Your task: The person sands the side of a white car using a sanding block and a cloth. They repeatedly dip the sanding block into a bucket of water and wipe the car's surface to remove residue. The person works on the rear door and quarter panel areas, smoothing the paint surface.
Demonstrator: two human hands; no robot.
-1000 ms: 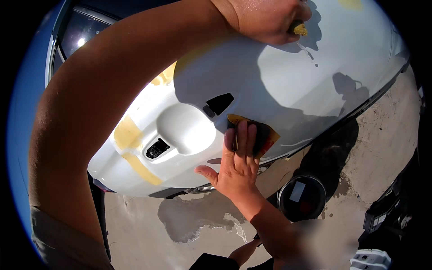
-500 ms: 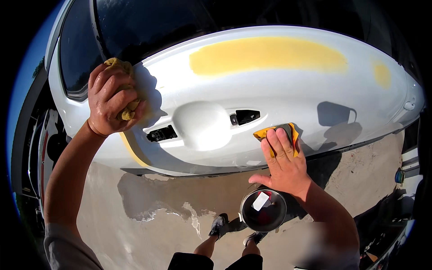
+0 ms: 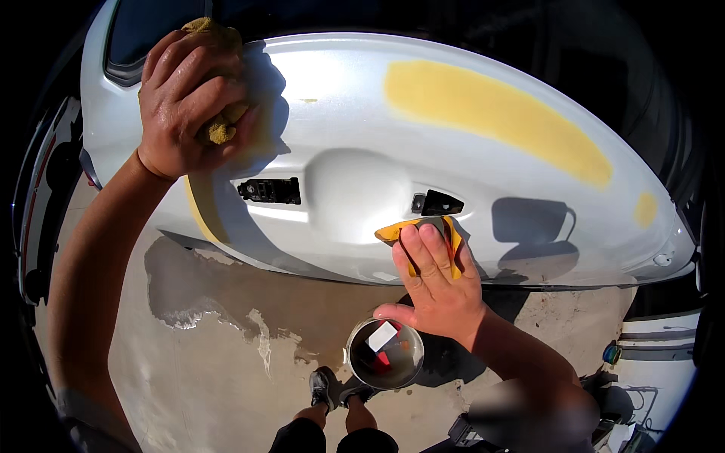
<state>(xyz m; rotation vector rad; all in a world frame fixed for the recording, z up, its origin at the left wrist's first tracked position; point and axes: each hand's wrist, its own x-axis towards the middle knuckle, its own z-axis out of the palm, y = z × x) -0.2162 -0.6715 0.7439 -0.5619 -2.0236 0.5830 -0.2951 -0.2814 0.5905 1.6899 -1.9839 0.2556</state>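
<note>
A wrung, wet-looking yellow-brown cloth is bunched inside my left hand, fingers curled around it. This hand is over the white car door, toward its upper left, above a black handle opening. Fingers outstretched, my right hand presses a yellow sheet that looks like sandpaper, with a dark grey pad under the fingertips. The sheet lies on the door just below the right-hand handle opening, its edges sticking out around the fingers. My right thumb is spread away from it.
Yellowish patches mark the upper door. Below, a round bucket holds water, a white block and red pieces. A wet patch spreads over the concrete near my shoes. White parts stand at the right.
My right hand and the yellow sheet have slid left along the door, beneath the handle opening. My left hand with the cloth is higher on the door. The whole view has shifted and tilted.
</note>
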